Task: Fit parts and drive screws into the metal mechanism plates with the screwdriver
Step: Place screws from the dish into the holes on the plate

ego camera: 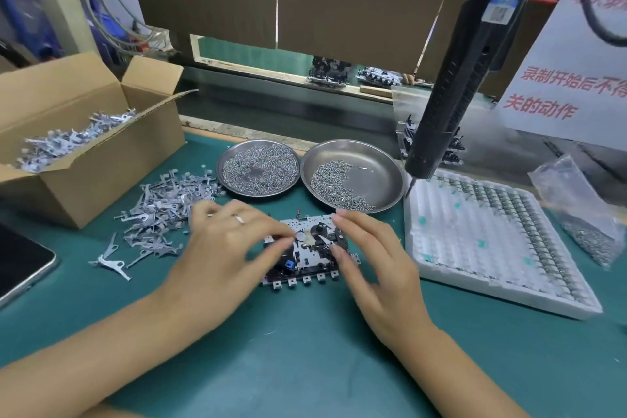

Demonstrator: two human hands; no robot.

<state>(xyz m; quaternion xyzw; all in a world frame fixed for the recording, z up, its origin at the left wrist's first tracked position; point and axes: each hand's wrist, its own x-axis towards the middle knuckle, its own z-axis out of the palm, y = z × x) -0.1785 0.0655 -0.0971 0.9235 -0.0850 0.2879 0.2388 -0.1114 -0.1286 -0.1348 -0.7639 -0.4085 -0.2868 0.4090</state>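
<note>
Mechanism plate point(307, 256) partly hidden, blurred left hand point(220, 248)

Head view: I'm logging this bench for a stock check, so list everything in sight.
Mechanism plate: one, silver-black, mat centre.
Screw dishes: two, steel, behind the plate; left, right.
Loose levers: a pile, grey, mat left.
Cardboard box: one, brown, far left, holding levers.
Foam tray: one, white, right.
Screw bag: one, clear, far right.
Screwdriver: one, black, hanging upper right.
Tablet: one, dark, left edge.
Left hand, right hand: on the plate.
</note>
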